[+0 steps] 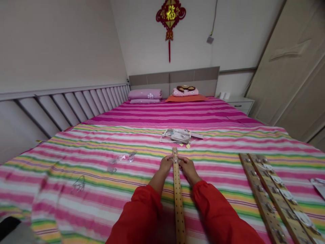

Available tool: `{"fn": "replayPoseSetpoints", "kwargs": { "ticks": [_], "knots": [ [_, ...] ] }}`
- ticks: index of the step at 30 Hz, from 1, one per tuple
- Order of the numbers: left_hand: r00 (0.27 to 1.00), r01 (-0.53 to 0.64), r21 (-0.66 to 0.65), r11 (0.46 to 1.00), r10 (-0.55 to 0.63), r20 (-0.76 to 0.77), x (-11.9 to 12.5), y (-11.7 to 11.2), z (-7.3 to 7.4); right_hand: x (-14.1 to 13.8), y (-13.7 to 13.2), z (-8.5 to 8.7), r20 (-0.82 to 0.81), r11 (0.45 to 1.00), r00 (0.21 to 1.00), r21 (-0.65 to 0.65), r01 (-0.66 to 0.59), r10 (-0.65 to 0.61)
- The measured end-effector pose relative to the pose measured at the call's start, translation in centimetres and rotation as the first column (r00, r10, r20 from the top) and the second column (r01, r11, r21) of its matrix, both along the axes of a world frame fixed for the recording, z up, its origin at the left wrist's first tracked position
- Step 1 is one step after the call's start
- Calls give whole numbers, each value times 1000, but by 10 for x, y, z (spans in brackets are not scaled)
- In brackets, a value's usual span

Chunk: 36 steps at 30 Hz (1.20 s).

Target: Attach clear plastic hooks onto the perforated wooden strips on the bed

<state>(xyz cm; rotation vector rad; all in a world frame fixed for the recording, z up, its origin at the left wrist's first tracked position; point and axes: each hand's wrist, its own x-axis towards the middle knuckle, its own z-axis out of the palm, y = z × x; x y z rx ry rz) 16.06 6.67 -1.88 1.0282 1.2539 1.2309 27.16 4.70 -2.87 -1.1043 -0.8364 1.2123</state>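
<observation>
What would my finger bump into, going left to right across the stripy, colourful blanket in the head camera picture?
Thin, dark, wiry tangle → small, clear plastic pieces → left hand → long, tan wooden strip with holes → right hand → brown wooden strips with metal fittings.

Dim, even light leaves soft shadow between the red sleeves [141, 211]; wide-angle distortion stretches edges; small details blur.
</observation>
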Motion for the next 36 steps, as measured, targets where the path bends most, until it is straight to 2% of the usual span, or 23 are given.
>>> {"fn": "replayPoseSetpoints", "kwargs": {
  "ticks": [4,7,9,11,13,16,18,20,24,28,33,36],
  "knots": [
    [999,31,8,999,-31,-45,-4,-10,4,2,-12,4,-7,1000,1000,13,-6,6],
    [992,15,35,999,-11,-126,-14,-21,9,4,-23,4,-20,1000,1000,8,20,-20],
    [977,-16,58,998,28,-213,-30,-28,15,5,-30,3,-37,1000,999,1,31,-30],
    [942,-72,93,993,98,-322,-56,-31,24,7,-34,1,-55,999,998,-3,32,-32],
    [874,-160,160,974,216,-435,-90,-33,36,7,-36,-1,-70,1000,997,-6,30,-31],
    [698,-300,270,915,404,-591,-145,-35,51,8,-35,-4,-85,1000,996,-7,21,-21],
    [577,-337,302,892,449,-682,-172,-37,56,8,-35,-5,-93,1000,996,-7,13,-14],
    [475,-348,310,885,451,-755,-188,-39,55,9,-34,-5,-96,1000,995,-9,9,-10],
    [336,-343,303,889,418,-844,-196,-40,47,10,-34,-5,-95,1000,995,-14,8,-9],
    [270,-325,313,892,405,-874,-195,-41,45,11,-35,-5,-102,1000,995,-22,12,-14],
    [279,-281,338,898,414,-866,-193,-54,51,11,-36,-3,-116,999,993,-31,21,-25],
    [327,-206,457,866,501,-802,-186,-70,54,12,-37,1,-128,999,991,-36,26,-31]
  ]
}}
